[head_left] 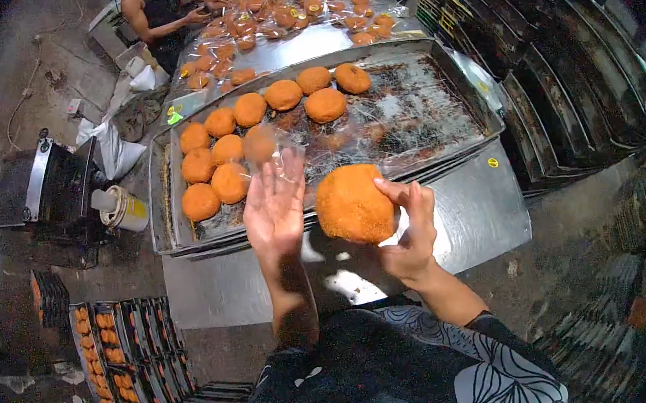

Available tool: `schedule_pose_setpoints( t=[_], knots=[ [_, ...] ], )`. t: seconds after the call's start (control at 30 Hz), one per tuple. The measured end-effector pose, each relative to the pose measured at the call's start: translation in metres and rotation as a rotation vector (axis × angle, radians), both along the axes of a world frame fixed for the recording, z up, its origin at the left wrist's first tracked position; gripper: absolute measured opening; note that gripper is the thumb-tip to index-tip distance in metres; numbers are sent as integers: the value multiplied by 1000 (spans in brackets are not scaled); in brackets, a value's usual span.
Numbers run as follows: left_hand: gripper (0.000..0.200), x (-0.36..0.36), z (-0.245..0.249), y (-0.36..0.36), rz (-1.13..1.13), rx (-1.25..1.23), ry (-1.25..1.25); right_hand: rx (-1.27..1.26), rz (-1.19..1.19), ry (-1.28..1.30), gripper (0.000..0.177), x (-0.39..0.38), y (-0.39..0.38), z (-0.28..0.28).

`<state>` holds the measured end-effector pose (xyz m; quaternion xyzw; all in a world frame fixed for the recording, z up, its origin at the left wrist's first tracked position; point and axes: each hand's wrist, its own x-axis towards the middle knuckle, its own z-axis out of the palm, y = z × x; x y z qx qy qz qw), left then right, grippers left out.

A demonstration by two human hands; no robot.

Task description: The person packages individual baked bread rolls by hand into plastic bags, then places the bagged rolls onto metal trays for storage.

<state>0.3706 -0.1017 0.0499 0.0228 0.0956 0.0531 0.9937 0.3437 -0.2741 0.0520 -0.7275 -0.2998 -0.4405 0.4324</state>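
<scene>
Bun (355,204): while gripped by the right hand (414,227), it is held at the near edge of the tray (423,104).
Left hand (276,206): held flat over the tray's near edge, palm upturned, clear film (276,145) at its fingertips.
Other buns (250,109): lined up inside the tray, mostly leftward.
Wrapped buns (285,15): heaped beyond the tray.

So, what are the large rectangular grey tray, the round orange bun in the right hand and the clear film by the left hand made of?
Tray: probably metal, worn; patchy glare between dark stains.
Bun in the right hand: likely breaded dough, matte; grainy, crumb-like surface.
Film by the left hand: likely thin plastic, glossy; see-through with pale glints; bag or sheet unclear.
</scene>
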Motion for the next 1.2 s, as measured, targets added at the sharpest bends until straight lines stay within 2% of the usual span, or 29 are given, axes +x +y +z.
schedule_pose_setpoints(
  t=[0.03, 0.07, 0.13, 0.2, 0.27, 0.33, 0.4, 0.47, 0.5, 0.57, 0.6, 0.63, 0.67, 0.7, 0.73, 0.8, 0.87, 0.9, 0.93, 1.0, 1.03, 1.07, 1.1, 1.13, 1.17, 1.2],
  knots=[
    [31, 1, 2, -8, 83, 12, 31, -15, 30, -2, 80, 0, -1, 5],
    [31, -2, 3, -13, 73, 12, 32, -15, 20, 0, 80, 2, 0, 8],
    [32, -7, 4, -22, 75, 245, -112, -81, 65, -54, 77, 9, 5, 13],
    [34, -7, 2, -33, 58, 212, -73, -51, -7, -34, 79, 17, 15, 15],
    [35, -5, -13, -40, 265, 581, -138, -104, -49, 187, 78, 23, 14, 18],
    [35, 4, -33, -26, 267, 526, -182, -143, -104, 266, 65, 39, 5, 7],
    [35, 8, -50, -12, 225, 467, -95, -278, -261, 316, 54, 74, -3, -26],
    [37, 4, -60, -9, 267, 495, -103, -530, -307, 460, 46, 109, -8, -58],
    [37, 0, -61, -9, 266, 495, -102, -529, -303, 468, 46, 106, -9, -67],
    [38, -2, -66, -7, 308, 581, -162, -471, -248, 453, 45, 98, -4, -74],
    [39, -3, -66, -10, 357, 606, -134, -302, -84, 439, 45, 81, 7, -65],
    [39, -4, -72, -14, 335, 665, -144, -228, 103, 436, 43, 66, 16, -54],
    [39, -6, -79, -20, 308, 723, -152, -190, 179, 375, 42, 48, 29, -38],
    [45, -17, -70, -32, 236, 776, -5, -251, 171, 351, 40, 41, 36, -30],
    [43, -22, -91, -32, 439, 1503, 64, -310, 159, 328, 37, 35, 41, -28],
    [38, -35, -66, -25, 55, 876, -173, -306, 132, 334, 31, 38, 44, -39],
    [42, -38, -58, -10, -110, 1006, 58, -318, 123, 338, 26, 40, 43, -49],
    [39, -37, -66, -1, -160, 807, 68, -351, 125, 253, 21, 42, 43, -52],
    [39, -37, -70, 8, -159, 806, 70, -378, 127, 163, 16, 43, 45, -53],
    [31, -35, -57, 20, -202, 517, 188, -361, 153, 121, 15, 39, 47, -52],
    [23, -27, -85, 36, -121, 548, 187, -401, 212, 79, 15, 38, 47, -56],
    [20, -23, -90, 43, -41, 536, 333, -439, 273, 33, 16, 38, 47, -59],
    [18, -23, -86, 43, 7, 493, 247, -263, 249, 10, 9, 47, 43, -53],
    [18, -24, -80, 44, 60, 449, 160, -248, 219, 55, 8, 64, 31, -52],
    [18, -24, -77, 46, 84, 442, 162, -179, 92, 170, 6, 88, 12, -60],
    [16, -23, -75, 51, 143, 354, 235, -313, 4, 401, 23, 110, -8, -51]
  ],
)
